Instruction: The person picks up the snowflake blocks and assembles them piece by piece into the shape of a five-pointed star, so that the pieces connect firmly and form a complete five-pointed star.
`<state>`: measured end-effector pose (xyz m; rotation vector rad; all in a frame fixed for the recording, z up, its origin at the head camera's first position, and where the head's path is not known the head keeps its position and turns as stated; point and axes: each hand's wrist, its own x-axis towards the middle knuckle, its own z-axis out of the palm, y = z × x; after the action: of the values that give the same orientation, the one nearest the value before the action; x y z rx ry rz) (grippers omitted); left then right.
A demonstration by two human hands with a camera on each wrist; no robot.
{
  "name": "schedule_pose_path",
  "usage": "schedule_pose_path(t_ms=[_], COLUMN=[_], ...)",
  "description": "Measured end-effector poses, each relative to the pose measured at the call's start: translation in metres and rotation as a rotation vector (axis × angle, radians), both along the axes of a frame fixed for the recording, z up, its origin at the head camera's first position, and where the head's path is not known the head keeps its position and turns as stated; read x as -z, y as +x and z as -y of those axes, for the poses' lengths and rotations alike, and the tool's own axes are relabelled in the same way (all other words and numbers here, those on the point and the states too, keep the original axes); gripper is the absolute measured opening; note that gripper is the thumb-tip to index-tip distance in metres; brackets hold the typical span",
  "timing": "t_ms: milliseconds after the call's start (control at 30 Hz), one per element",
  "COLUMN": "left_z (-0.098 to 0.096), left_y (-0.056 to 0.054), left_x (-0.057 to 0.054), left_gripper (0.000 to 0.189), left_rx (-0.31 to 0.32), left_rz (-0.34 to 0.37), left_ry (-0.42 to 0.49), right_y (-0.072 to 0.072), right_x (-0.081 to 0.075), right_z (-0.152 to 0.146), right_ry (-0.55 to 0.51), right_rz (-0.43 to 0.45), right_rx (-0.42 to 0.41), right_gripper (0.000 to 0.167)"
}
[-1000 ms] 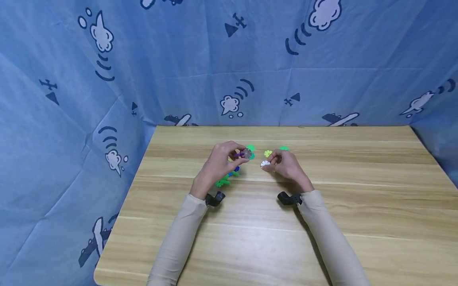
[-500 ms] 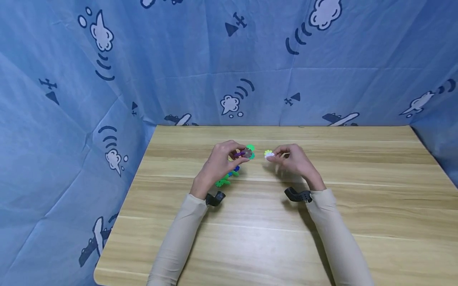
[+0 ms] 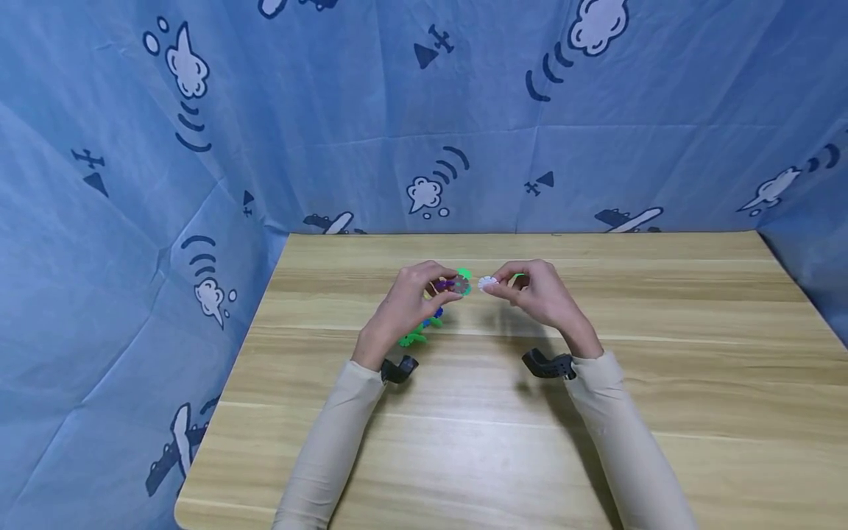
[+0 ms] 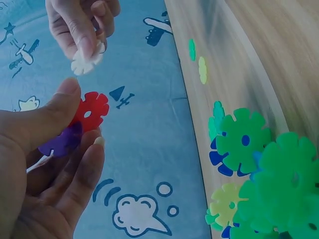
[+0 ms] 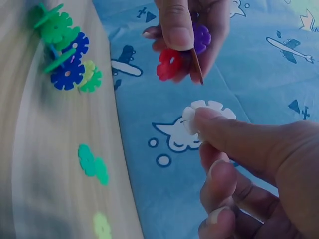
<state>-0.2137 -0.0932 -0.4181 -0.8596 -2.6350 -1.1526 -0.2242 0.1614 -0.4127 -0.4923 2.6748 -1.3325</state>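
Note:
My left hand (image 3: pixel 400 303) pinches a small joined group of notched, flower-shaped plastic snowflake discs. In it are a red disc (image 4: pixel 94 110), a purple disc (image 4: pixel 65 142) and a brown disc (image 3: pixel 460 285), which the right wrist view shows edge-on. Between thumb and fingertips, my right hand (image 3: pixel 542 296) holds a single white snowflake disc (image 5: pixel 189 119). A short gap separates the white disc from the group in the head view, and both hands are raised over the far middle of the table.
Below my left hand, a cluster of joined green and blue discs (image 4: pixel 244 139) rests on the wooden table (image 3: pixel 424 456). Loose green discs (image 5: pixel 85 159) and a yellow disc (image 5: pixel 102 226) lie farther right. A blue patterned cloth (image 3: pixel 371 110) hangs behind the table's far edge.
My right hand has carried the white disc farther back, then left toward the group in my left hand. The left hand has stayed nearly still.

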Motion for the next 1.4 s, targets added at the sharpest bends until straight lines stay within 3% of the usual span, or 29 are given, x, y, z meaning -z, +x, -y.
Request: schedule_pose_path(t_ms=[533, 1200, 1300, 1400], left_z=[-0.003, -0.003, -0.002, -0.001], left_y=[0.001, 0.001, 0.002, 0.003], left_x=[0.001, -0.001, -0.002, -0.004], left_gripper=[0.031, 0.029, 0.028, 0.028], left_rx=[0.046, 0.026, 0.013, -0.001], left_rz=[0.047, 0.094, 0.106, 0.096], left_ry=[0.042, 0.082, 0.086, 0.085], right_y=[0.006, 0.007, 0.008, 0.007], right_x=[-0.001, -0.006, -0.005, -0.004], right_z=[0.011, 0.012, 0.014, 0.016], right_ry=[0.013, -0.010, -0.015, -0.021], right_rz=[-0.118, -0.147, -0.196, -0.307], right_rx=[-0.021, -0.023, -0.034, -0.066], right_gripper=[0.017, 0.018, 0.017, 0.016])
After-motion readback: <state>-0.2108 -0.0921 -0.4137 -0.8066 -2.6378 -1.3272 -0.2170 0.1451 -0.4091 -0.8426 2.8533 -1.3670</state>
